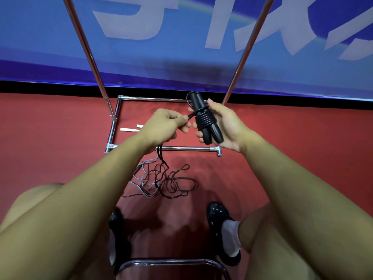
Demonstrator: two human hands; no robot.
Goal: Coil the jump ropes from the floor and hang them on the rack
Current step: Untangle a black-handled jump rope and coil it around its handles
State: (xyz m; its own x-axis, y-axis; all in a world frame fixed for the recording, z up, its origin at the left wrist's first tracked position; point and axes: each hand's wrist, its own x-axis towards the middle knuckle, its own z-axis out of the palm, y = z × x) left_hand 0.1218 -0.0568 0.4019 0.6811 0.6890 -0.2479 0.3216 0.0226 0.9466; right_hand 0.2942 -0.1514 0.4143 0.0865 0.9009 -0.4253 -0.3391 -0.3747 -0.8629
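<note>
Your forearms fill the lower part of the head view, with your knees to either side and your black shoes on the red floor below. Your right hand grips the two black handles of the jump rope, held side by side with several turns of black cord wound around them. Your left hand pinches the cord just beside the handles, between thumb and fingers. From the left hand the cord hangs down to a loose tangle of rope on the floor between your feet and the rack; a grey cord lies mixed into it. The chrome rack stands on the floor beyond your hands, its uprights rising in front of a blue banner.
</note>
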